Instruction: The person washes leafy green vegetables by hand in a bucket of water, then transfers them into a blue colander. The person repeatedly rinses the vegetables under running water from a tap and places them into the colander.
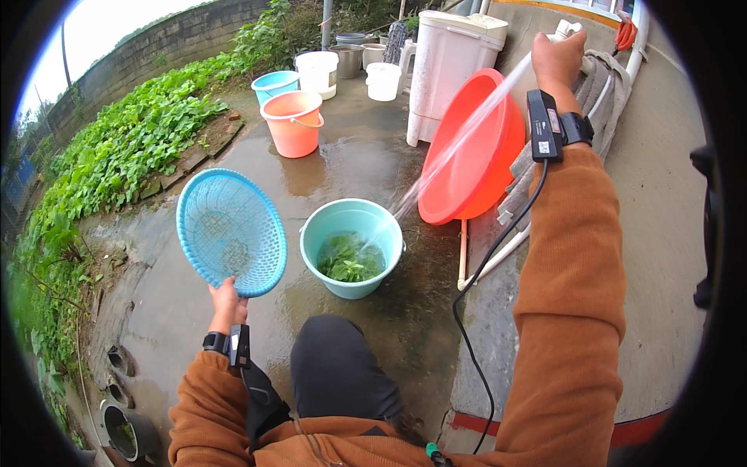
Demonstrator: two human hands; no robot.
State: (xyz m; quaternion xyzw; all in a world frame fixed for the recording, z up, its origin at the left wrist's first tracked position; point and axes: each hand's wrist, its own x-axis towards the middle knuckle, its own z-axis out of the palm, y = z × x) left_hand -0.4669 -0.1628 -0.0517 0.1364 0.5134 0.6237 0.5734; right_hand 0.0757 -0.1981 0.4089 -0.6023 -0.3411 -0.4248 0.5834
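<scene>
My left hand (pixel 227 300) grips the rim of a blue plastic strainer basket (pixel 248 204), tilted up with its hollow side showing. My right hand (pixel 557 61) is raised at the wall, its fingers closed around a white tap (pixel 567 28). From beside that hand a jet of water (pixel 467 129) shoots down into a mint-green plastic bucket (pixel 349 288) on the wet ground. Leafy greens (pixel 350 265) lie in water at the bottom of this bucket.
A large red basin (pixel 455 169) leans on its side by the wall, close to the jet. Behind stand an orange bucket (pixel 295 131), a blue bucket (pixel 274 84), white buckets (pixel 318 76) and a white washing machine (pixel 449 70). A black cable (pixel 467 333) hangs from my right wrist.
</scene>
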